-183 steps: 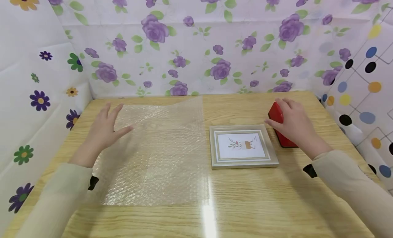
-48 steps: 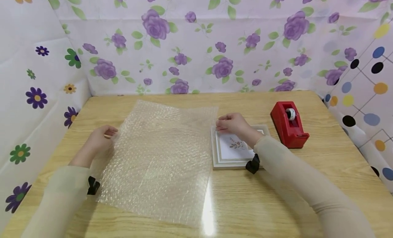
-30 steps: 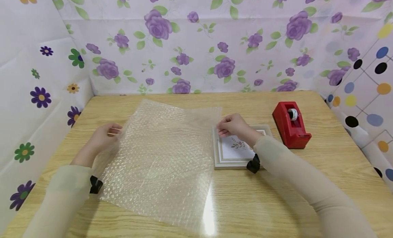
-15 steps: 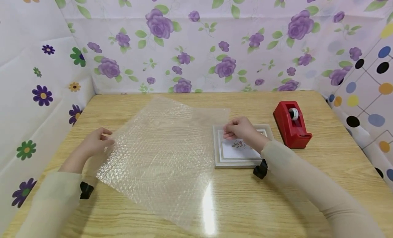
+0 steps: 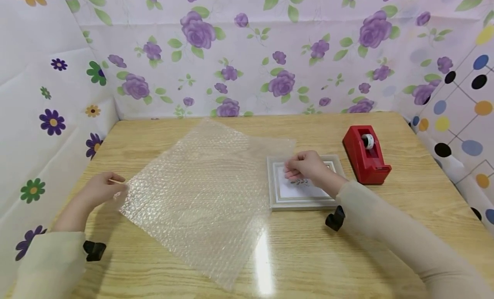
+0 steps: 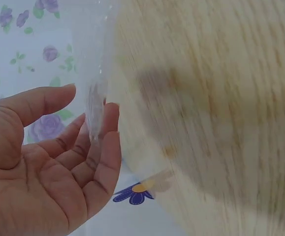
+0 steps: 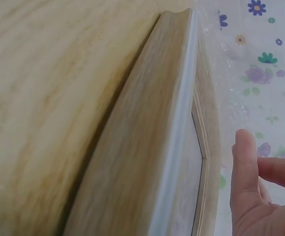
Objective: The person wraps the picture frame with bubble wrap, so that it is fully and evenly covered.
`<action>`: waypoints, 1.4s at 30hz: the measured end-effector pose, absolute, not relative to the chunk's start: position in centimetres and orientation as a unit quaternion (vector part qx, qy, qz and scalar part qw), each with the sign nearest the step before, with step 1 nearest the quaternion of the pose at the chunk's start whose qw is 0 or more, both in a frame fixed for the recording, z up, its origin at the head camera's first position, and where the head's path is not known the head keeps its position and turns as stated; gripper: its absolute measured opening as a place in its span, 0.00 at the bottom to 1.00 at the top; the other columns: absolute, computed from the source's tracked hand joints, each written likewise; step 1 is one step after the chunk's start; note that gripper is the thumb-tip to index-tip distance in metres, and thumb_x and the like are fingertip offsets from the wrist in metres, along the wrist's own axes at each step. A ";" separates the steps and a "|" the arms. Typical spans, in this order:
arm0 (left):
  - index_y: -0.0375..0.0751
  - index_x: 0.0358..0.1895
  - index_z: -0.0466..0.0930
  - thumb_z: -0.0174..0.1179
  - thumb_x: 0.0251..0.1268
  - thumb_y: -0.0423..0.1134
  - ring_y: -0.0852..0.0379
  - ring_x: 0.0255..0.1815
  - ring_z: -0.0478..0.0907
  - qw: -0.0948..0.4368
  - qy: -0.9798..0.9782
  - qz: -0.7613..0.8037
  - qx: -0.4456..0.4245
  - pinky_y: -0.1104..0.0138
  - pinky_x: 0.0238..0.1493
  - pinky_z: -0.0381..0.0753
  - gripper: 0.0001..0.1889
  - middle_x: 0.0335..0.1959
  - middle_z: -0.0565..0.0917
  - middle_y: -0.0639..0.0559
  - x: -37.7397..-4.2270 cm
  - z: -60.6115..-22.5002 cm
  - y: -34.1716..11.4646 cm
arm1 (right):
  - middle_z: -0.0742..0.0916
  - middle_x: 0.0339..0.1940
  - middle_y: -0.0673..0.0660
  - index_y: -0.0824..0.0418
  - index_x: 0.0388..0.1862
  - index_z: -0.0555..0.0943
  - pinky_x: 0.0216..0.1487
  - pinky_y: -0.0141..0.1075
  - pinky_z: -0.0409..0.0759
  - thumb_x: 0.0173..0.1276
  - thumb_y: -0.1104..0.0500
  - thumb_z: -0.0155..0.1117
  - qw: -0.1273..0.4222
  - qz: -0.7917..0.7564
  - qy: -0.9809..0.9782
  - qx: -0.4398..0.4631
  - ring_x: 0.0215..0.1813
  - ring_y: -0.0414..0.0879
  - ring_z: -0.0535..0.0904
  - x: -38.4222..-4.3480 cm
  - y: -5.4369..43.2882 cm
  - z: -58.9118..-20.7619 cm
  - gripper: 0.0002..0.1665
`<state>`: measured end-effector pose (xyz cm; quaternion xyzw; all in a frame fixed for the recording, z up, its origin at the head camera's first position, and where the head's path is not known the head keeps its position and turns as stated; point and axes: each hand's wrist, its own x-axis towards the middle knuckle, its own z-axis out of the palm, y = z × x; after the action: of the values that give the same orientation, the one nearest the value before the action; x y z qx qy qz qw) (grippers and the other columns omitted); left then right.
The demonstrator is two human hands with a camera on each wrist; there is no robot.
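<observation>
A clear sheet of bubble wrap (image 5: 193,191) lies skewed across the left and middle of the table, one corner toward the front edge. My left hand (image 5: 98,189) holds its left corner; in the left wrist view the wrap's edge (image 6: 95,115) runs among the curled fingers, with the thumb standing apart. Thumb and fingertips of my right hand (image 5: 308,168) pinch the right corner above the picture frame (image 5: 301,203). This silver-beige frame lies face up, its plant print partly hidden by that hand. The right wrist view shows the frame's edge (image 7: 132,132) close by.
A red tape dispenser (image 5: 368,161) with a tape roll (image 5: 367,141) stands right of the frame. Flowered cloth (image 5: 247,54) hangs behind the wooden table (image 5: 316,256), with patterned cloth on both sides.
Earlier both hands were apart from the flat wrap, the right one at the tape dispenser. Since then they have taken the wrap and turned it, left hand moving left and nearer, right hand over the frame.
</observation>
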<state>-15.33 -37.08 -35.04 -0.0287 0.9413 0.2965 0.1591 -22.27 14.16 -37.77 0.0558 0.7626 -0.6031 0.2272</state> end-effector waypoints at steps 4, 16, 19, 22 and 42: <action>0.18 0.51 0.68 0.53 0.68 0.40 0.57 0.37 0.76 0.185 0.932 0.308 -0.045 0.69 0.35 0.79 0.23 0.42 0.78 0.32 -15.0 -35.0 -37.3 | 0.85 0.25 0.53 0.79 0.51 0.72 0.32 0.31 0.85 0.71 0.67 0.49 0.232 -0.606 0.759 0.051 0.24 0.38 0.83 -21.9 14.4 -37.8 0.16; 0.16 0.52 0.67 0.48 0.72 0.40 0.69 0.30 0.73 0.148 0.917 0.365 -0.069 0.73 0.34 0.79 0.23 0.32 0.78 0.55 -15.3 -35.9 -37.3 | 0.86 0.28 0.54 0.74 0.39 0.76 0.30 0.32 0.85 0.66 0.67 0.52 0.257 -0.583 0.770 0.028 0.24 0.39 0.83 -20.3 14.8 -38.1 0.09; 0.16 0.54 0.66 0.48 0.72 0.41 0.70 0.30 0.73 0.126 0.917 0.371 -0.076 0.73 0.34 0.79 0.24 0.34 0.79 0.50 -15.6 -36.2 -37.3 | 0.86 0.26 0.54 0.76 0.41 0.76 0.30 0.32 0.84 0.65 0.68 0.53 0.267 -0.585 0.766 0.021 0.23 0.39 0.82 -19.8 14.9 -38.2 0.11; 0.16 0.54 0.66 0.47 0.72 0.42 0.67 0.31 0.73 0.108 0.923 0.360 -0.080 0.71 0.33 0.79 0.25 0.39 0.79 0.38 -16.1 -36.4 -37.2 | 0.86 0.25 0.53 0.74 0.39 0.76 0.29 0.32 0.84 0.64 0.68 0.52 0.277 -0.586 0.762 0.020 0.23 0.39 0.82 -19.2 14.9 -38.3 0.09; 0.15 0.53 0.64 0.46 0.72 0.42 0.71 0.24 0.74 0.074 0.919 0.374 -0.103 0.73 0.29 0.80 0.25 0.36 0.80 0.40 -17.0 -36.6 -36.6 | 0.86 0.28 0.56 0.74 0.41 0.76 0.32 0.36 0.85 0.64 0.67 0.58 0.253 -0.578 0.775 -0.028 0.26 0.42 0.82 -18.0 15.8 -38.2 0.10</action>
<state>-17.00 -36.63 -36.63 -0.1034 0.9188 0.3738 0.0737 -17.97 15.77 -38.17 -0.0277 0.7751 -0.5783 0.2529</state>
